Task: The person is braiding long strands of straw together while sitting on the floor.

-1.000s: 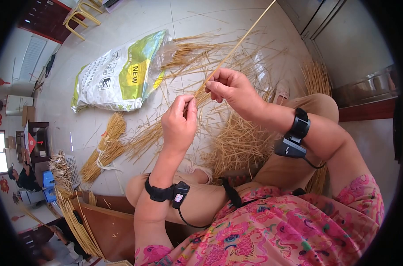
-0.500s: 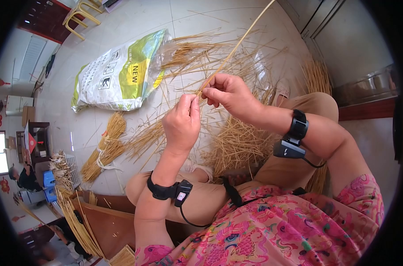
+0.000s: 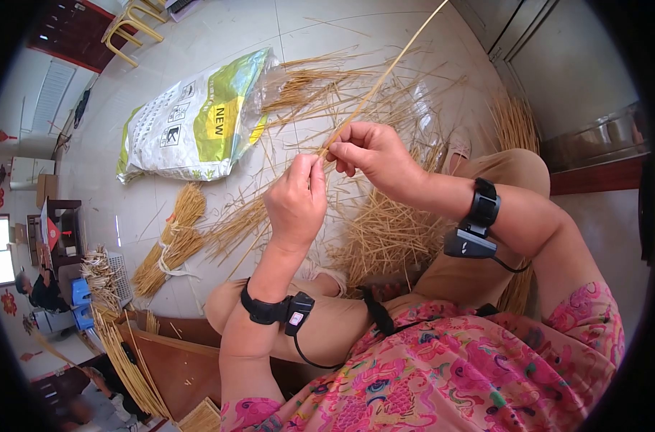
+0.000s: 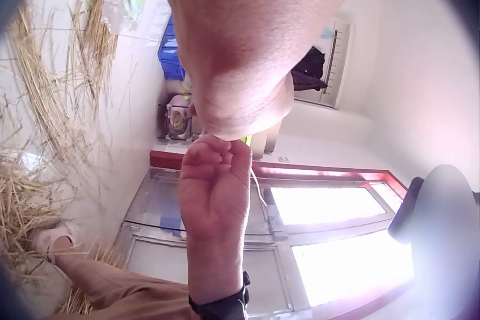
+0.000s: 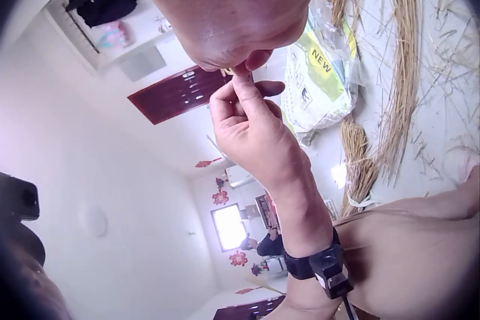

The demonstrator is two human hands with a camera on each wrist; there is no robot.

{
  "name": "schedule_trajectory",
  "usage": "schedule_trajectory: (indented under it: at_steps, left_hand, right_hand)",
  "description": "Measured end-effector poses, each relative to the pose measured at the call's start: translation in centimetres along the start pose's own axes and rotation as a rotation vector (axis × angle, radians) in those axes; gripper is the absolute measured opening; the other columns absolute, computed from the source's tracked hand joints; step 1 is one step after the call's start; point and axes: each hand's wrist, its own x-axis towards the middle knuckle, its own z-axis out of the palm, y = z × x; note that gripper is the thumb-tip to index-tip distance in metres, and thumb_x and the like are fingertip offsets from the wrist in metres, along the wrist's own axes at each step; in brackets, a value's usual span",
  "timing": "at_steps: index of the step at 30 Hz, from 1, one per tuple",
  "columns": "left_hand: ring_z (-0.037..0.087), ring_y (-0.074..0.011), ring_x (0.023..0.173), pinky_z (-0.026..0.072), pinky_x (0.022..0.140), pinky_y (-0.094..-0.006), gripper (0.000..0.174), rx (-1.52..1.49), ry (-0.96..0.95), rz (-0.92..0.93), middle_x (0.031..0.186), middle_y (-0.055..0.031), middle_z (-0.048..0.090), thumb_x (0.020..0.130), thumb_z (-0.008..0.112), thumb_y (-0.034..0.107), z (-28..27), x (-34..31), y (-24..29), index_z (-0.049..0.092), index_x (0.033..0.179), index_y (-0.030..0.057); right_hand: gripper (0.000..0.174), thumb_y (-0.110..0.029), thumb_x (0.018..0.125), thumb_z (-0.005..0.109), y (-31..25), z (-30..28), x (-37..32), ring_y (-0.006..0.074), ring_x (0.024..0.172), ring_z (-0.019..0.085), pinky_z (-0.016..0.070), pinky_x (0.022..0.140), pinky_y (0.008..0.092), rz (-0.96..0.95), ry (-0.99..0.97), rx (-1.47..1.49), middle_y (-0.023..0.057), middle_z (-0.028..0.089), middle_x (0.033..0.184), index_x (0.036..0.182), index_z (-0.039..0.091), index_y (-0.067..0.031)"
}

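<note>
A long straw stalk point(image 3: 386, 75) slants up and to the right from between my two hands in the head view. My left hand point(image 3: 297, 205) pinches its lower end between thumb and fingers. Close beside it, my right hand point(image 3: 376, 160) pinches the same stalk slightly higher up. From the right wrist, the left hand point(image 5: 259, 140) appears with its fingertips right at those of the right hand. In the left wrist view, the right hand point(image 4: 214, 189) meets the left hand's fingertips, and the palm of the near hand hides most of the stalk.
Loose straw point(image 3: 392, 234) lies piled on the floor before my feet. A white and green bag point(image 3: 180, 133) holds more stalks. Nearby rests a tied straw bundle point(image 3: 170, 241). At lower left is a brown wooden box point(image 3: 173, 363); a metal cabinet point(image 3: 586, 86) stands at right.
My right hand has slid down the stalk toward my left hand, which has shifted slightly right. Over the last half second both hands have barely moved.
</note>
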Motion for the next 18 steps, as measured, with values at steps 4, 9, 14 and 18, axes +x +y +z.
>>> schedule_trajectory:
  at_steps: [4, 9, 14, 18]
  left_hand:
    - [0.059, -0.0290, 0.056, 0.0447, 0.048, -0.0376, 0.004, 0.024, 0.002, 0.021, 0.067, -0.0102, 0.061, 0.085, 0.058, 0.011, 0.17, -0.13, 0.28, 0.054, 0.085, 0.0082]
    - [0.059, -0.0290, 0.055, 0.0446, 0.048, -0.0380, 0.004, 0.028, -0.019, 0.027, 0.066, -0.0104, 0.061, 0.085, 0.057, 0.011, 0.17, -0.15, 0.57, 0.054, 0.085, 0.0083]
    - [0.059, -0.0291, 0.055, 0.0447, 0.048, -0.0381, 0.004, 0.008, -0.016, 0.004, 0.066, -0.0105, 0.061, 0.086, 0.057, 0.011, 0.23, -0.21, 0.31, 0.054, 0.085, 0.0082]
    - [0.060, -0.0274, 0.056, 0.0446, 0.049, -0.0362, 0.004, -0.008, -0.004, 0.006, 0.065, -0.0107, 0.060, 0.087, 0.056, 0.010, 0.18, -0.20, 0.01, 0.054, 0.086, 0.0061]
  right_hand:
    - [0.011, -0.011, 0.088, 0.058, 0.16, -0.01, 0.02, 0.0074, 0.064, 0.051, 0.0446, 0.060, 0.0221, -0.012, 0.018, 0.010, 0.0018, 0.057, 0.074, 0.086, 0.057, -0.0002]
    - [0.010, -0.010, 0.087, 0.058, 0.29, -0.15, 0.02, 0.0077, 0.065, 0.051, 0.0447, 0.061, 0.0222, -0.022, 0.029, 0.024, 0.0030, 0.058, 0.076, 0.087, 0.058, 0.0002]
    - [0.010, -0.009, 0.087, 0.057, 0.25, -0.10, -0.07, 0.0080, 0.065, 0.052, 0.0454, 0.062, 0.0224, -0.027, 0.021, 0.036, 0.0047, 0.061, 0.078, 0.088, 0.058, 0.0007]
    - [0.009, -0.008, 0.088, 0.056, -0.27, 0.11, -0.29, 0.0080, 0.066, 0.052, 0.0459, 0.062, 0.0230, -0.019, 0.011, 0.027, 0.0049, 0.061, 0.079, 0.088, 0.058, 0.0008]
